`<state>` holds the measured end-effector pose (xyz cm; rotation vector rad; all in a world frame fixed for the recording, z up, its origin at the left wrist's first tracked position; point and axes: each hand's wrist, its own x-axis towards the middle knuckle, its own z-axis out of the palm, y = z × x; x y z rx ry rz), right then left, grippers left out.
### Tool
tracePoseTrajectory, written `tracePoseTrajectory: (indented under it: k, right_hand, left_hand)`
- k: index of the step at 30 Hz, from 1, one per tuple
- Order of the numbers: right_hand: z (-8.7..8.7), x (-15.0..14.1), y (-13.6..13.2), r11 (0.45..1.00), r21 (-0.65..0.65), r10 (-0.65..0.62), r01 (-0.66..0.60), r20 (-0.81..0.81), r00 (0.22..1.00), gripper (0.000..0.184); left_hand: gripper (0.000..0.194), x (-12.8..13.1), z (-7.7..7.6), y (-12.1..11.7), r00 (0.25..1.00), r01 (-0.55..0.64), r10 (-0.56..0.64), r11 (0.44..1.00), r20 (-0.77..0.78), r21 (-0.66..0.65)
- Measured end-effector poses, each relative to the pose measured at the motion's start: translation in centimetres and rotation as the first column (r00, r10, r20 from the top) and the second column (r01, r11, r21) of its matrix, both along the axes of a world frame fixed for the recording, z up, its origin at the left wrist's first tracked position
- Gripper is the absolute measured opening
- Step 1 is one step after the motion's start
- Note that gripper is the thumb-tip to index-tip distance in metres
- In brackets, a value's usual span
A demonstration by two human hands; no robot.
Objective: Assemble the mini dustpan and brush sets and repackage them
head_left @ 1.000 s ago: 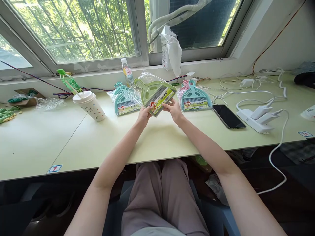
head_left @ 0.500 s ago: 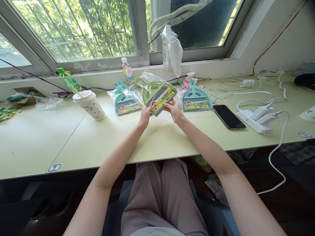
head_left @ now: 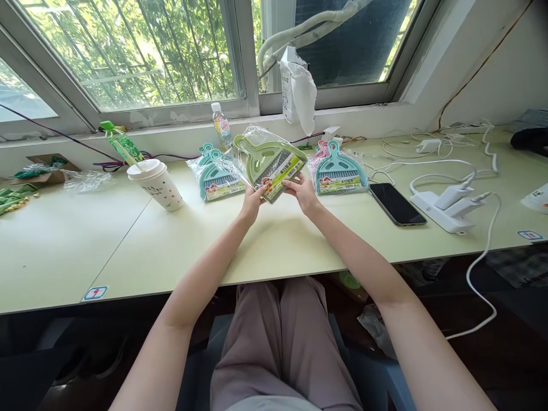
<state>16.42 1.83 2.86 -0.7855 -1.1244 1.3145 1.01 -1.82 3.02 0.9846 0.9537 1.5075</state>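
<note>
Between my two hands is a green dustpan and brush set (head_left: 268,161) in clear plastic wrap, tilted, its handle pointing up and left. My left hand (head_left: 253,202) grips its lower left corner, and my right hand (head_left: 303,193) is closed on the lower right edge by the yellow-green label. To the left, wrapped teal dustpan sets (head_left: 220,173) lie on the table, partly overlapped by the loose wrap. On the right lies another wrapped teal dustpan set (head_left: 339,169), with a pink one (head_left: 322,149) partly hidden behind it.
A lidded paper cup (head_left: 156,185) and a green-capped bottle (head_left: 122,144) stand at the left. A clear bottle (head_left: 222,125) is by the sill. Right of my hands are a black phone (head_left: 397,204), a white power strip (head_left: 443,212) and loose cables. The table edge (head_left: 282,278) runs above my lap.
Both hands keep hold of the green dustpan set, which stays in nearly the same place. The view shifts very slightly; nothing else visibly moves.
</note>
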Motion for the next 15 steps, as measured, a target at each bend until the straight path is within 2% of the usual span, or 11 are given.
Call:
tracePoseTrajectory:
  k: [9,12,15]
  right_hand:
    - [0.25,0.26,-0.03,1.000,-0.012,0.020,-0.020,0.010,1.000,0.041]
    - [0.25,0.23,-0.05,0.999,-0.006,0.034,-0.034,0.016,0.999,0.043]
    - [0.01,0.27,0.21,0.999,-0.019,0.030,-0.030,0.027,0.999,0.043]
  left_hand:
    - [0.039,0.13,0.41,0.00,0.998,-0.010,0.016,0.995,0.055,-0.100]
    - [0.039,0.10,0.42,0.01,0.998,-0.026,0.034,0.991,0.059,-0.128]
    - [0.044,0.07,0.18,0.05,0.999,-0.019,0.022,0.995,0.025,-0.103]
